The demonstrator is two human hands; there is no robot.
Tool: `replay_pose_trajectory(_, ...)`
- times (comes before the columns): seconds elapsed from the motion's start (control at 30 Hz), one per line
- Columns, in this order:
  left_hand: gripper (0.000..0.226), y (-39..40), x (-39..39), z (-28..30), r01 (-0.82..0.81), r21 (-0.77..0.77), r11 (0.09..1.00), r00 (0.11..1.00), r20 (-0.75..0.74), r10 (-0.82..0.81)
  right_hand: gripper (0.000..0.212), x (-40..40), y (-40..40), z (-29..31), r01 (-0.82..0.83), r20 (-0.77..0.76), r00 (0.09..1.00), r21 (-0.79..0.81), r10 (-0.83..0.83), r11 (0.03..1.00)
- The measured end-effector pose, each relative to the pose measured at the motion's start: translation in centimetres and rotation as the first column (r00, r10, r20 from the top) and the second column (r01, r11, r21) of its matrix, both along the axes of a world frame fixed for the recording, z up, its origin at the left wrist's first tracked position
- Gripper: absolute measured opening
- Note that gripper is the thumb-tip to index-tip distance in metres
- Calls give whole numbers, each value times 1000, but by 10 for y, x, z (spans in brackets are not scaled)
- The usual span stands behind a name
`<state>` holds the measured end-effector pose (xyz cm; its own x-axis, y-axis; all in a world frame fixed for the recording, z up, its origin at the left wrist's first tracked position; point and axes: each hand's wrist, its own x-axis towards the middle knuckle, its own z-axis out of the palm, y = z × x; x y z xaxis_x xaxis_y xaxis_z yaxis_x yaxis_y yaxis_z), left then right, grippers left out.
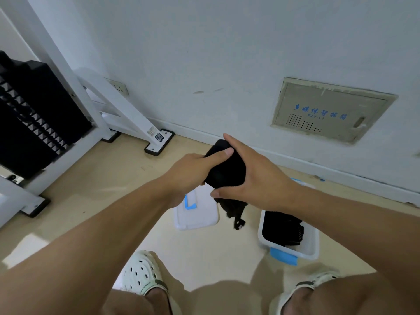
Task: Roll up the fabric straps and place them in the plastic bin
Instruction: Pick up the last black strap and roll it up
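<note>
A black fabric strap (pixel 226 169), mostly rolled into a thick bundle, is held in the air between both hands. My left hand (pixel 189 176) grips its left side with the thumb laid across the top. My right hand (pixel 254 176) wraps around its right side. A loose tail of the strap with a buckle (pixel 237 215) hangs down below the roll. The white plastic bin (pixel 312 241) with blue handles stands on the floor to the lower right and holds black straps (pixel 283 229). The bin's white lid (pixel 196 214) lies on the floor beneath my hands.
A white metal frame (pixel 127 110) with black feet and a black perforated unit (pixel 34 123) stands at the left. The wall with a beige access panel (pixel 329 110) is straight ahead. My feet in white clogs (pixel 142 272) are on the beige floor.
</note>
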<state>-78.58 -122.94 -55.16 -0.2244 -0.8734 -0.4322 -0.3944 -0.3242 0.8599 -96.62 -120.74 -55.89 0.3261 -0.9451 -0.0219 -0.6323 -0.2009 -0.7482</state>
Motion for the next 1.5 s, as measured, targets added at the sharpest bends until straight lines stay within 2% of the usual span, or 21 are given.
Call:
replay_pose_trajectory(0.07, 63, -1, 1, 1, 15, 35, 999, 998, -66, -13, 118, 1, 2, -2, 52, 19, 998, -25, -52, 998)
replay_pose_trajectory(0.17, 51, 0, 0, 6, -19, 72, 997, 979, -201, 33, 117, 5, 4, -4, 117, 101, 989, -64, -110, 991)
replay_pose_trajectory(0.27, 53, 1, -3, 5, -28, 108, 994, 948, -312, 61, 121, 9, 3, -4, 155, 165, 976, -63, -143, 986)
replay_pose_trajectory(0.37, 57, 0, -3, 2, 5, 153, 988, 917, -395, 56, 122, 10, 1, -2, 175, 218, 963, -60, -159, 983)
replay_pose_trajectory(0.47, 58, 3, -9, 0, 21, 177, 984, 904, -424, 57, 114, 9, -2, 2, 218, 250, 950, -102, -187, 971)
replay_pose_trajectory(0.53, 59, 4, -14, -1, -6, 184, 983, 913, -401, 81, 115, 6, -6, 5, 217, 225, 957, -146, -181, 965)
replay_pose_trajectory(0.6, 62, 4, -16, -2, -45, 124, 991, 948, -308, 81, 119, 2, -8, 10, 193, 142, 975, -167, -170, 967)
replay_pose_trajectory(0.67, 57, 3, -15, -1, -138, -70, 988, 988, -78, 132, 121, -1, -8, 13, 152, -5, 988, -159, -155, 975)
replay_pose_trajectory(0.7, 47, 3, -14, -1, -171, -210, 963, 983, 35, 182, 122, -2, -7, 13, 131, -94, 985, -154, -146, 979)
replay_pose_trajectory(0.77, 24, 7, -14, 2, -133, -352, 926, 974, 129, 189, 121, 0, -4, 14, 83, -252, 960, -154, -120, 985)
replay_pose_trajectory(0.8, 21, 11, -17, 3, -95, -350, 932, 979, 137, 151, 120, 1, -3, 14, 59, -301, 948, -164, -107, 985)
replay_pose_trajectory(0.87, 31, 18, -22, 2, -37, -315, 948, 981, 167, 94, 119, 3, -2, 14, 25, -349, 933, -180, -87, 983)
replay_pose_trajectory(1.03, 34, 19, -28, 1, -43, -260, 965, 966, 235, 107, 120, 6, 3, 12, -15, -391, 919, -157, -48, 987)
replay_pose_trajectory(1.13, 54, 19, -26, 2, -32, -217, 976, 964, 250, 88, 118, 11, 7, 10, -36, -396, 918, -149, -26, 988)
replay_pose_trajectory(1.2, 48, 19, -27, 2, -54, -193, 980, 974, 206, 95, 119, 11, 6, 10, -37, -368, 929, -161, -25, 986)
replay_pose_trajectory(1.3, 26, 17, -27, 7, -136, -131, 982, 989, 42, 143, 124, 8, 5, 11, -9, -248, 968, -185, -38, 983)
replay_pose_trajectory(1.43, 23, 13, -21, 13, -145, -25, 989, 976, -168, 139, 131, -2, 1, 9, 30, -66, 997, -131, -39, 991)
replay_pose_trajectory(1.5, 25, 12, -18, 15, -151, 37, 988, 949, -275, 155, 123, -9, 0, 7, 59, -20, 998, -127, -62, 990)
